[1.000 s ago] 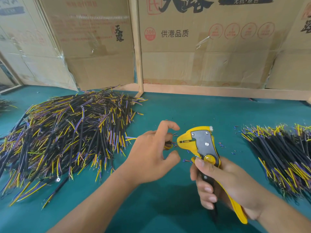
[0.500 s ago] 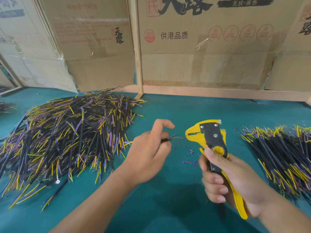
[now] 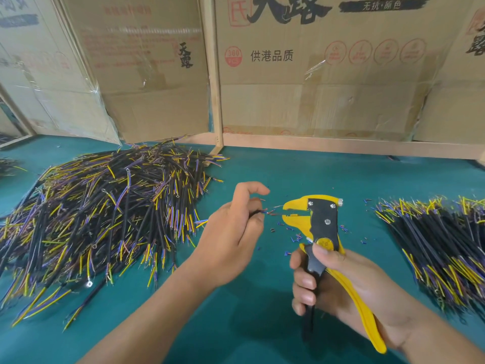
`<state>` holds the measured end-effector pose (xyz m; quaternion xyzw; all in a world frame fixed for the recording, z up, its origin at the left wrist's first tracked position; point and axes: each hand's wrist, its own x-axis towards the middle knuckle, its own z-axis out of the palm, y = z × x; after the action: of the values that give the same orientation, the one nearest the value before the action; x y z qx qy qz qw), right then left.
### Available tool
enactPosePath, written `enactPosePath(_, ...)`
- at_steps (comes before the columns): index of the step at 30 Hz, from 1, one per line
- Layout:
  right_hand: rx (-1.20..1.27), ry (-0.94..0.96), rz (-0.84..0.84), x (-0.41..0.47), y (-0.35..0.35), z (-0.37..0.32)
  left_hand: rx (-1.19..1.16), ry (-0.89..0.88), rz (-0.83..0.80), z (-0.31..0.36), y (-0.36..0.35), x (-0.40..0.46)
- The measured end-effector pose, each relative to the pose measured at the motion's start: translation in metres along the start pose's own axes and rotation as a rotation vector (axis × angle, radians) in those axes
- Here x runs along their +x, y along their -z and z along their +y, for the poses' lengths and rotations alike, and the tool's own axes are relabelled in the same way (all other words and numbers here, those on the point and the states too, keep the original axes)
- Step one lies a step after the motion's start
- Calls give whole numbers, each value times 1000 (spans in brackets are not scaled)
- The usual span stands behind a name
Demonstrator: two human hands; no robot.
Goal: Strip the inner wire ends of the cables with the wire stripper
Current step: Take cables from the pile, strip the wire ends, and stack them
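Observation:
My left hand [image 3: 231,232] pinches one short black cable [image 3: 258,212] between thumb and fingers, index finger raised. Its thin inner wire ends point right and reach the jaws of the yellow and black wire stripper [image 3: 319,223]. My right hand [image 3: 338,287] grips the stripper's handles, thumb on the pivot, jaws pointing left. A big heap of black cables [image 3: 105,219] with yellow, blue and purple inner wires lies at the left. A second, tidier pile of cables [image 3: 441,245] lies at the right.
Small bits of cut insulation [image 3: 296,237] are scattered on the green table [image 3: 288,174] under the stripper's jaws. Cardboard boxes [image 3: 315,74] and a wooden frame post [image 3: 214,82] stand as a wall along the table's far edge.
The stripper's jaws first moved away from the cable held by my left hand, then came back to its wire ends. My left hand stayed in place, holding the cable.

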<state>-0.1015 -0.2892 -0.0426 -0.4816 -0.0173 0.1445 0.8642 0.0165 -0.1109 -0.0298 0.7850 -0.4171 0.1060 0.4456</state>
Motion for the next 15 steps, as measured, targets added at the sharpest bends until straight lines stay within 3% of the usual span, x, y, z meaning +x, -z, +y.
enactPosePath(15, 82, -19, -83, -1, -9, 6, -94, -77, -28, 9, -6, -1)
